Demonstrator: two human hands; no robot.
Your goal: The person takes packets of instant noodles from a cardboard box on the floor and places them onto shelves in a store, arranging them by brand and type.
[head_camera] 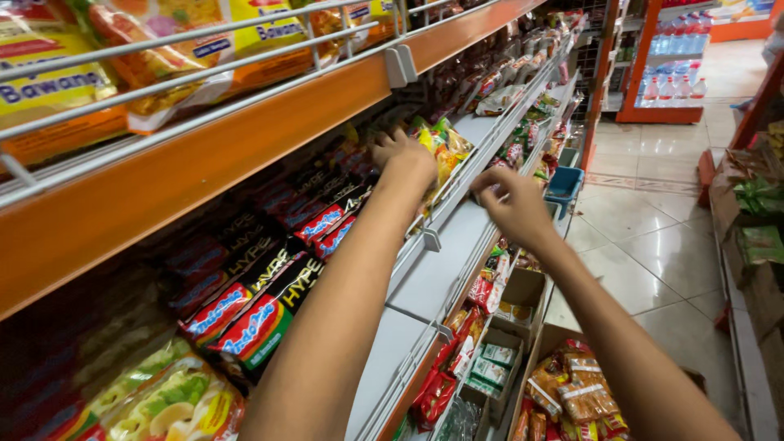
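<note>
Nearest: two bare forearms stretched far along a shop shelf (pixel 441 261). Left hand (pixel 402 155) with fingers bent down onto yellow-green packets (pixel 445 147) at the shelf's far end; touching for sure, gripping or only pressing impossible to tell. Right hand (pixel 510 204) just right of it, over the shelf's front rail, fingers half curled, released, nothing seen in them. Seemingly mid-reach at those packets, none lifted yet. Nearer on the left, red-and-black noodle packs (pixel 269 302) in slanted rows. Below, open cardboard boxes (pixel 523 294) with small green-and-white packs; nearer, a box (pixel 549 343) of orange packets. Farther right, a blue basket (pixel 565 184) on the tiled floor (pixel 653 245).
</note>
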